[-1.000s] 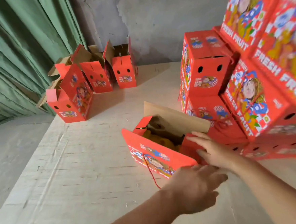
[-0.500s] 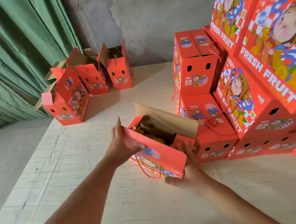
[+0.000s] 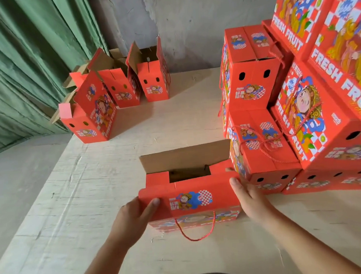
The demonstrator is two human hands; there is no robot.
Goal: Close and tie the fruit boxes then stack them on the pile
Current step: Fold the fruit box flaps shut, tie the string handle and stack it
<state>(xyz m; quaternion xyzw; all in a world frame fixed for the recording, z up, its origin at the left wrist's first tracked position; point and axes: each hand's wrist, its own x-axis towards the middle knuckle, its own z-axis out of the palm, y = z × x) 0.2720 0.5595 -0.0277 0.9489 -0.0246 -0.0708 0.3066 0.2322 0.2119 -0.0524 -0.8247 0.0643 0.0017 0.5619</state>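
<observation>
While the left hand (image 3: 134,217) grips the left end of the fruit box (image 3: 192,202), thumb curled over the near flap and fingers hidden behind the corner, the right hand (image 3: 250,200) lies flat against the right end with fingers straight and together. Lower centre of the frame: the box stands on the pale board surface (image 3: 94,207), its red near flap (image 3: 189,191) folded down, its brown far flap (image 3: 185,155) upright, a dark gap between them. A red cord handle (image 3: 198,232) hangs in a loop from the near face. Right of the frame: the pile of closed boxes (image 3: 301,111), just beside the held box, several tied with red cord. Upper left: three open boxes (image 3: 116,94) stand before a green curtain (image 3: 24,62), well apart from the hands.
</observation>
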